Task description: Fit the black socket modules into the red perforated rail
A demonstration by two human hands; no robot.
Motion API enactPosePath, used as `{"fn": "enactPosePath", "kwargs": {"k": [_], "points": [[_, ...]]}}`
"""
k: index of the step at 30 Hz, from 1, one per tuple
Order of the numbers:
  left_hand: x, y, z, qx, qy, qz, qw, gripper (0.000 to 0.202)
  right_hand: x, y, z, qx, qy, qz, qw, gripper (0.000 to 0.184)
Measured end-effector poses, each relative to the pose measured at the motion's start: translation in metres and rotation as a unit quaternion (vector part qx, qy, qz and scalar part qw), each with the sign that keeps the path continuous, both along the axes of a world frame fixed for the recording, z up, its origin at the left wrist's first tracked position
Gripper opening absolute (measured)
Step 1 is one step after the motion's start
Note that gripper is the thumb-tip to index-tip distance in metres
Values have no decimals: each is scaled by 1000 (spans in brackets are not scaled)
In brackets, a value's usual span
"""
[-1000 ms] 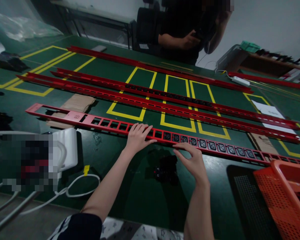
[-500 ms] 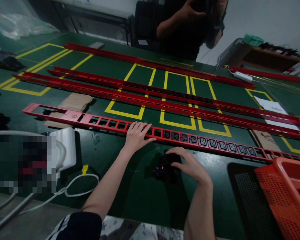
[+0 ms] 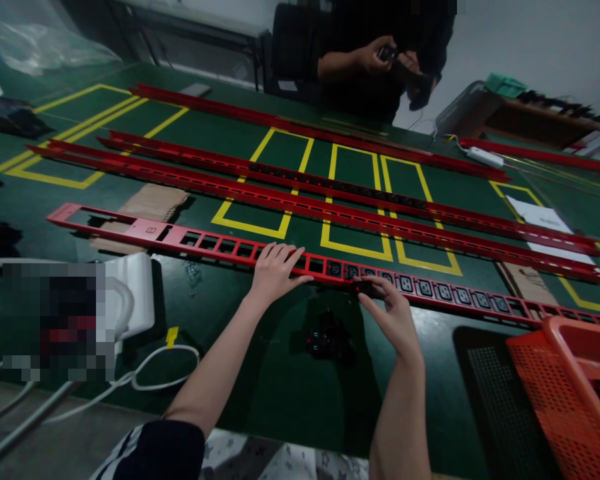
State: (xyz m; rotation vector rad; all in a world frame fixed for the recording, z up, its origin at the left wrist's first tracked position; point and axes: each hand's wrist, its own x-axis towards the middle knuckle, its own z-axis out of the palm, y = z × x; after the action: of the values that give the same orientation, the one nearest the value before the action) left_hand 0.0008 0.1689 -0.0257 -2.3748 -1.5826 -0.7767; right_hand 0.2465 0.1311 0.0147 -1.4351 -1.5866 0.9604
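A long red metal rail (image 3: 145, 229) with a row of square openings lies across the table in front of me. My left hand (image 3: 274, 275) grips it near the middle, fingers over the top and thumb along the near edge. Black power sockets (image 3: 425, 287) fill several openings to the right of that hand. Pinched in my right hand (image 3: 396, 319) is a small black socket (image 3: 362, 288), held at the rail's near edge, in front of the fitted sockets. Several loose black sockets (image 3: 330, 337) lie in a small pile on the green table between my forearms.
An orange basket (image 3: 540, 360) stands at the right. Further red rails (image 3: 220, 185) lie behind mine, with cardboard pieces (image 3: 153, 203) on the table. A white cable (image 3: 145, 389) loops at the left. Across the table, a person (image 3: 375, 67) handles a dark object.
My right hand has lifted from the pile of loose sockets to the rail, now with a black socket in its fingers. My left hand stays on the rail. The other person's hands have lowered.
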Motion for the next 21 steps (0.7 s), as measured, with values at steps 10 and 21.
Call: {"fn": "enactPosePath", "kwargs": {"k": [10, 21], "points": [[0, 1, -2, 6, -7, 0, 1000, 58, -4, 6, -9, 61, 147, -90, 983, 34], [1, 0, -1, 10, -4, 0, 1000, 60, -26, 16, -17, 144, 122, -158, 969, 38]]}}
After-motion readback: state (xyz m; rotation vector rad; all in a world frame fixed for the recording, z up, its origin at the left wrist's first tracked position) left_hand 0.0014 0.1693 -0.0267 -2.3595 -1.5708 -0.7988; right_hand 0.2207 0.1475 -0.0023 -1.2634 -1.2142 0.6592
